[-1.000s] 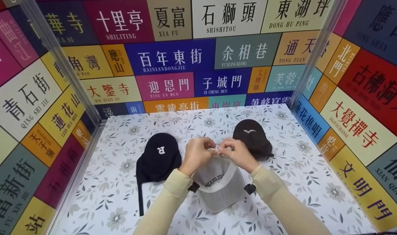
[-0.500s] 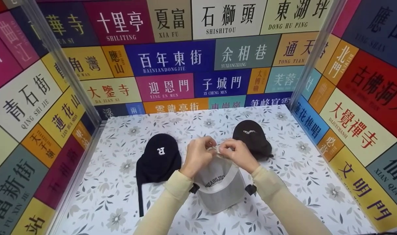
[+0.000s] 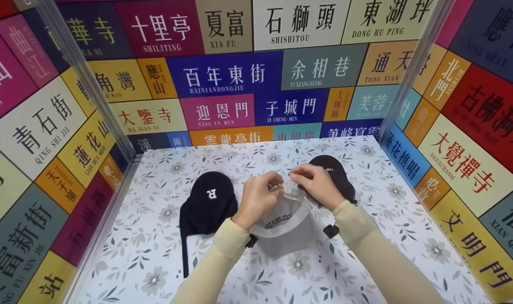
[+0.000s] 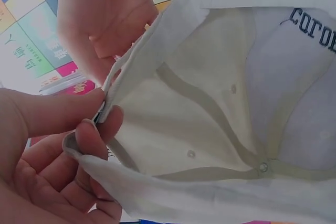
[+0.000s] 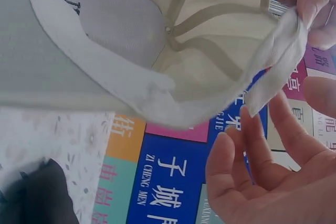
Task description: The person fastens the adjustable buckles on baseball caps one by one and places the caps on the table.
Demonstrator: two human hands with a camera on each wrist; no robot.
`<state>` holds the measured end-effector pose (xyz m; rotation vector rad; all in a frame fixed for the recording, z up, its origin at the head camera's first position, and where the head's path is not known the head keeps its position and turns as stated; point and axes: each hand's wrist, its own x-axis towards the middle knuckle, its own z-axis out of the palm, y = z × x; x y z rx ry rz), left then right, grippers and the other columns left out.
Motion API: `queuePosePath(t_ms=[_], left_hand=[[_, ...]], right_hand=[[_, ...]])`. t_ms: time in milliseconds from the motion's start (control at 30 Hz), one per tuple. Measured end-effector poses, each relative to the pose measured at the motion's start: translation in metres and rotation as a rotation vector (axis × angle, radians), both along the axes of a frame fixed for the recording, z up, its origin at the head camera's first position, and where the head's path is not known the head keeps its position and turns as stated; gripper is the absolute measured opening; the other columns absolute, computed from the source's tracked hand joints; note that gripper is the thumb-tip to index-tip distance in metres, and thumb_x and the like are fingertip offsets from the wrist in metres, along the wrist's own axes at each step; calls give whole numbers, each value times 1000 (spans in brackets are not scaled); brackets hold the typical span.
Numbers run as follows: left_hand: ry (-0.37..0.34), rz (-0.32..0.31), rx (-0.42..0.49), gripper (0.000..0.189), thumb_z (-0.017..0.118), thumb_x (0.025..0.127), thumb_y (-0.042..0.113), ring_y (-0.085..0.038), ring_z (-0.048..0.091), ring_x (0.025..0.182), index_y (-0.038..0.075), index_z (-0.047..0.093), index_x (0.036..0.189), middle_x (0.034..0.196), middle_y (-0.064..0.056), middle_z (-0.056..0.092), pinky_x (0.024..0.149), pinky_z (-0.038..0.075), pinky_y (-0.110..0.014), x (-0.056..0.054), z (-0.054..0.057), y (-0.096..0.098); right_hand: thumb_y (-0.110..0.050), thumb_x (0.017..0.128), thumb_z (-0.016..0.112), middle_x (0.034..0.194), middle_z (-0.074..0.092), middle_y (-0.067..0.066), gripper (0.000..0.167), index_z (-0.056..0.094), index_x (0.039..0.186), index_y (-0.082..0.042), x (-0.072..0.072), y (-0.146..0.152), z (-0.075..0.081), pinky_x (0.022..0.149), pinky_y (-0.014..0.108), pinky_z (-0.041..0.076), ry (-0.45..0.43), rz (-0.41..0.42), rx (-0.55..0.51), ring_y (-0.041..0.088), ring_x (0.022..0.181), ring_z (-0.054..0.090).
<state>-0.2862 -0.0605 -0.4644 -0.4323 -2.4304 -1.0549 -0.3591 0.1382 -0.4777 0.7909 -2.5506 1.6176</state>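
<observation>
A pale baseball cap (image 3: 286,245) with dark lettering is tilted brim toward me, its inside showing. My left hand (image 3: 258,198) pinches the back of the cap beside the strap opening. Close up in the left wrist view, thumb and fingers of the left hand (image 4: 58,145) squeeze the strap (image 4: 107,98) near its fastening. My right hand (image 3: 319,181) is beside the cap's back edge, fingers loosely bent. In the right wrist view, fingertips of the right hand (image 5: 262,166) lie right by the strap's free end (image 5: 265,95), the thumb apart from them.
A black cap (image 3: 210,202) with a white letter R and a long strap lies left on the flowered tabletop (image 3: 155,253). A dark brown cap (image 3: 334,169) sits behind my right hand. Walls of coloured sign panels (image 3: 222,76) enclose the back and sides.
My right hand has come off the strap and moved up and to the right. The left hand keeps its pinch. The cap's brim has risen slightly, and the back strap shows more.
</observation>
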Motion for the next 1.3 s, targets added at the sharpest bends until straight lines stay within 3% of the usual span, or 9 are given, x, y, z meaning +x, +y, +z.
queuePosePath(t_ms=[233, 367, 500, 633, 733, 867, 967, 1133, 1300], left_hand=[[142, -58, -33, 17, 76, 78, 1, -5, 67, 74, 13, 73, 90, 83, 5, 74, 68, 53, -26, 3, 1, 3], [192, -82, -44, 18, 75, 79, 0, -4, 67, 74, 13, 72, 91, 83, 4, 73, 68, 53, -26, 3, 0, 5], [196, -91, -41, 21, 74, 78, -2, -4, 67, 75, 13, 73, 93, 85, 3, 73, 69, 53, -24, 4, -2, 6], [174, -97, -29, 22, 72, 76, -4, -6, 68, 78, 11, 74, 92, 87, 2, 74, 71, 53, -21, 5, -5, 6], [159, -103, -24, 23, 72, 75, -5, -6, 68, 78, 11, 75, 91, 88, 2, 74, 73, 52, -19, 6, -6, 5], [144, -115, -29, 24, 73, 74, -7, -6, 68, 78, 11, 74, 90, 87, 3, 74, 72, 52, -20, 9, -5, 6], [143, -125, -34, 24, 74, 74, -7, -6, 67, 78, 12, 74, 89, 86, 4, 73, 72, 52, -20, 12, -3, 7], [174, -144, -45, 24, 74, 74, -6, -7, 67, 79, 11, 75, 90, 87, 4, 73, 73, 52, -21, 18, 1, 7], [273, -150, -50, 24, 77, 73, -6, -11, 67, 83, 10, 74, 92, 89, 2, 72, 79, 52, -25, 21, 6, 6]], right_hand=[[-46, 97, 64, 126, 67, 6, 45, 65, 132, -17, -22, -11, 16, 90, 45, 52, -102, 25, 211, 25, 113, 62], [-54, 96, 59, 133, 61, 11, 59, 55, 143, -19, -33, -19, 17, 88, 50, 53, -185, 85, 355, 29, 111, 61], [-47, 98, 53, 134, 61, 8, 54, 57, 142, -17, -35, -24, 10, 93, 48, 49, -207, 173, 462, 27, 107, 60], [-28, 96, 53, 125, 66, 4, 38, 69, 128, -13, -30, -26, 1, 97, 40, 45, -242, 224, 442, 21, 105, 58], [-16, 90, 56, 100, 69, 3, 26, 74, 108, -9, -27, -28, -4, 80, 32, 48, -295, 239, 386, 18, 87, 59], [-9, 85, 60, 76, 60, -3, 10, 69, 82, -12, -23, -28, -5, 64, 26, 45, -302, 283, 367, 13, 70, 55], [-5, 84, 61, 70, 57, -4, 15, 62, 74, -15, -19, -28, -4, 63, 26, 45, -283, 330, 367, 13, 67, 54], [2, 81, 58, 77, 64, -2, 19, 70, 81, -12, -17, -26, 5, 67, 27, 46, -253, 348, 374, 14, 72, 57], [0, 82, 57, 84, 67, -2, 23, 75, 91, -12, -19, -25, 26, 66, 28, 44, -185, 373, 393, 15, 74, 57]])
